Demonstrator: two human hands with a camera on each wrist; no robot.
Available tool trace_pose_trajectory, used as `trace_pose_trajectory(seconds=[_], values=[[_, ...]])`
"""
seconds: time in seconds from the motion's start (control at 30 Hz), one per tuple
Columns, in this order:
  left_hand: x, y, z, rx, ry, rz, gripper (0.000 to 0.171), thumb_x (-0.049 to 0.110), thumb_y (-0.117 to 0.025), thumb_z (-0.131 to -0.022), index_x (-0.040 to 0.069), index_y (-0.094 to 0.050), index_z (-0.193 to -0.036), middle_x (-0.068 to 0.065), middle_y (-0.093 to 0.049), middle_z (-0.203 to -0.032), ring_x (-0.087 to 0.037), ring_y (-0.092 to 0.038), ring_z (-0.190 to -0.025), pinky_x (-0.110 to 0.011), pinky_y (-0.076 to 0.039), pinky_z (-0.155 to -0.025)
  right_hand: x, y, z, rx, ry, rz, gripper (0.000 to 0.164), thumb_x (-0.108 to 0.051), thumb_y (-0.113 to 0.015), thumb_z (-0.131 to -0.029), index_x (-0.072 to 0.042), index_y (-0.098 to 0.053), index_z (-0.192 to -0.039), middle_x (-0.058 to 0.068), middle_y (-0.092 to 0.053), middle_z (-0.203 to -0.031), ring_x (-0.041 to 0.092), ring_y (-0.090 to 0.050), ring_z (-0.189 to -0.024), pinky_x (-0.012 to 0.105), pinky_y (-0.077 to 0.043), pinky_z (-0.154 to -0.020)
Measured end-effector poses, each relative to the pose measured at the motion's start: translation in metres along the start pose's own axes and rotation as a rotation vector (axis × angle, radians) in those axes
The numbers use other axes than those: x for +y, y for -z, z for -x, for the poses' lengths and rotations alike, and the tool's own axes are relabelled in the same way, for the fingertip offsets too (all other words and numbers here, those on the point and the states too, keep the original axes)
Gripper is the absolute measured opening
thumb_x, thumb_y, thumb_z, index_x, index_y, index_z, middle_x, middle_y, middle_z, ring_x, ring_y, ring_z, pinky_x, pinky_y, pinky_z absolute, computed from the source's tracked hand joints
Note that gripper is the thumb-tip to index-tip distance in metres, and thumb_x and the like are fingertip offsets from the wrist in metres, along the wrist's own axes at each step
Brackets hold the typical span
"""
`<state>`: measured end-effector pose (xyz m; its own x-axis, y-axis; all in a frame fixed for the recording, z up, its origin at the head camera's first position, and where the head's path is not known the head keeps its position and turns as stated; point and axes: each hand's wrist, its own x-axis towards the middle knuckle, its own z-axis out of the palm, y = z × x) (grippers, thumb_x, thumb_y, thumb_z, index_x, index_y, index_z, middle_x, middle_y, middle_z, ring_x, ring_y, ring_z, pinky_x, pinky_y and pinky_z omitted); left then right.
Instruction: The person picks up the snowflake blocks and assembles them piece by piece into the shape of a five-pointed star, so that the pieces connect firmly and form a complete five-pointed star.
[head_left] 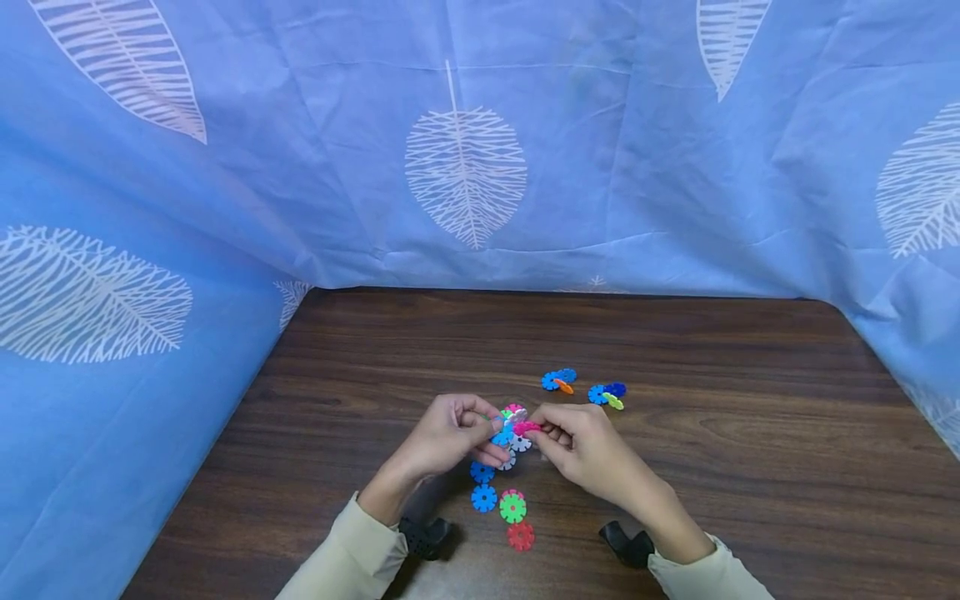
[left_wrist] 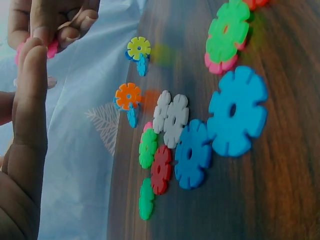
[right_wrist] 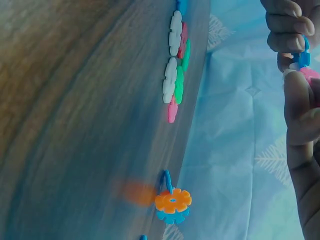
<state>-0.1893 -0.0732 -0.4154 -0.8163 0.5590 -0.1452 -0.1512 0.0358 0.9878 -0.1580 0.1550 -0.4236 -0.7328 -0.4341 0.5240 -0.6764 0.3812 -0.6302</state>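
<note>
My left hand (head_left: pixel 450 435) pinches a blue notched plastic disc (head_left: pixel 502 436) above the table, with a white disc (head_left: pixel 517 415) joined to it. Between thumb and fingers of my right hand (head_left: pixel 588 446) is a pink notched disc (head_left: pixel 527 427), which meets the blue and white pieces. In the right wrist view the held blue disc (right_wrist: pixel 303 57) stands edge-on beside the pink one (right_wrist: pixel 311 74). Fingers partly cover where the pieces meet. Below the hands lie loose discs: blue (head_left: pixel 483 497), green (head_left: pixel 513 507) over pink, red (head_left: pixel 521 536) and white (head_left: pixel 521 442).
Two small joined clusters lie farther back to the right: one blue with an orange disc (head_left: pixel 564 387), one blue with a yellow disc (head_left: pixel 612 402). The dark wooden table (head_left: pixel 360 350) meets a blue leaf-print cloth (head_left: pixel 337 167) behind and at the sides.
</note>
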Motion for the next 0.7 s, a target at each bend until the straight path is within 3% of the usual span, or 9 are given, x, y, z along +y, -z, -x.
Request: trace_pose_trajectory(seconds=[0.23, 0.47, 0.7], values=[[0.0020, -0.0029, 0.0006, -0.016, 0.014, 0.064, 0.013, -0.002, -0.057, -0.104, -0.012, -0.057, -0.112, -0.035, -0.071, -0.095, -0.027, -0.077, -0.076, -0.042, -0.064, -0.074, -0.0012, -0.0063, 0.0004, 0.031, 0.003, -0.043, 0.024, 0.012, -0.076, -0.087, -0.010, -0.068, -0.083, -0.005, -0.063, -0.066, -0.002, -0.053, -0.054, 0.017, -0.047, -0.043], [0.0034, -0.0079, 0.0021, 0.009, 0.014, 0.113, 0.011, -0.003, -0.055, -0.105, -0.014, -0.053, -0.107, -0.033, -0.071, -0.090, -0.037, -0.077, -0.082, -0.044, -0.063, -0.075, -0.0062, -0.0100, -0.0012, 0.081, -0.026, -0.053, 0.019, 0.013, -0.074, -0.088, -0.005, -0.071, -0.081, 0.000, -0.067, -0.064, 0.006, -0.060, -0.050, 0.015, -0.044, -0.039], [-0.0002, -0.0010, -0.0001, 0.015, 0.025, 0.096, 0.011, -0.003, -0.059, -0.103, -0.013, -0.058, -0.107, -0.034, -0.071, -0.096, -0.031, -0.077, -0.078, -0.046, -0.063, -0.075, -0.0084, -0.0079, 0.0011, -0.054, -0.137, -0.099, 0.010, 0.009, -0.071, -0.093, -0.001, -0.070, -0.094, 0.008, -0.074, -0.078, 0.017, -0.071, -0.062, 0.023, -0.058, -0.052]])
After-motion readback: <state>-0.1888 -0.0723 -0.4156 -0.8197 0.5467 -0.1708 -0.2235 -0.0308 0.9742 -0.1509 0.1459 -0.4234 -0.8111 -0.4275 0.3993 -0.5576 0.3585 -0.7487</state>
